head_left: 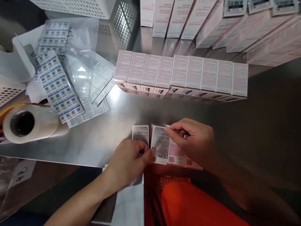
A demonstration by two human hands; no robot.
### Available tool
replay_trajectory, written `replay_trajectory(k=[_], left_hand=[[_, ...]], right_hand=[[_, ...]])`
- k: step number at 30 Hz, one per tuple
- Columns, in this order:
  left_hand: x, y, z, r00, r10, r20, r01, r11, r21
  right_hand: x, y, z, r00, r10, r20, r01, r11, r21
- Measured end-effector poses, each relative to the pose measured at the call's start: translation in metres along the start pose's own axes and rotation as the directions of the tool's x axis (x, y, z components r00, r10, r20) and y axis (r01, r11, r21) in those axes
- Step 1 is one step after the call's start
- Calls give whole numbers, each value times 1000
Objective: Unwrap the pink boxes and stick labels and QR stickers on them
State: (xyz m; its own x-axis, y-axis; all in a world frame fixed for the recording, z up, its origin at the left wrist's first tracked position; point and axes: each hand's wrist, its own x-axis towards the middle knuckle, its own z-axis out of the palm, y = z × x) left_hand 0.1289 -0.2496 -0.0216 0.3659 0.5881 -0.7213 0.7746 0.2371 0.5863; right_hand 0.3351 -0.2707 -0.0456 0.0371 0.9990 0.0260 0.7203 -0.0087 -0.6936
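Note:
A white printed label lies over the face of a small carton near the table's front edge. My right hand pinches with thumb and forefinger at the label's upper right corner. At its lower left corner, the thumb and curled fingers of my left hand close on the label's edge. Beneath my left hand runs another printed label sheet, its middle hidden. A pink-and-white carton with a red square code sits to the right of the labelled one, with a further carton partly covered by my right hand.
A row of pink cartons stands across the metal table. Larger cartons fill the back right. At left are sticker sheets, a clear plastic bag, a tape roll and a white perforated basket.

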Motion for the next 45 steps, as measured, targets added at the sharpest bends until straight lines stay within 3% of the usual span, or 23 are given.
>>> replay_trajectory(k=[36, 45], left_hand=[[2, 1, 1, 1000, -1, -22, 2, 999, 46], [2, 2, 2, 999, -6, -34, 11, 991, 133]], right_hand=[[-2, 1, 1, 1000, -10, 9, 10, 1000, -28], [-2, -2, 2, 1000, -19, -3, 19, 999, -51]])
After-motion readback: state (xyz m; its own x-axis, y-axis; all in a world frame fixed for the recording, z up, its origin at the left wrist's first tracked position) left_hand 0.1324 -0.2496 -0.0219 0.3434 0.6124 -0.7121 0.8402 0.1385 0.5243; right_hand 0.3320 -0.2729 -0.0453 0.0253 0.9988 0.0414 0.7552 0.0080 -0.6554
